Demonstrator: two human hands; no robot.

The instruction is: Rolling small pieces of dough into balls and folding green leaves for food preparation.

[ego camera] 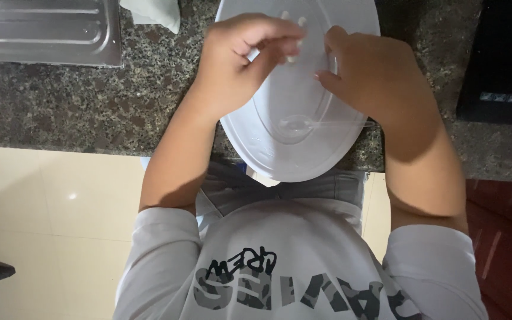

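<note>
With the white oval plate (294, 127) overhanging the table (90, 112) edge at centre frame, both hands, left (238, 56) and right (374, 74), pinching a small pale item (294, 35), could tip it floorward.

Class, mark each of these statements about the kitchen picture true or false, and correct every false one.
1. Both hands are over the white oval plate. True.
2. The plate lies wholly on the counter. False: its near edge juts out past the granite counter edge.
3. A clear plastic spoon lies on the plate. True.
4. The left hand is flat and empty. False: its fingers pinch a small pale item.
5. The steel sink drainboard is to the right of the plate. False: it is at the left.
</note>
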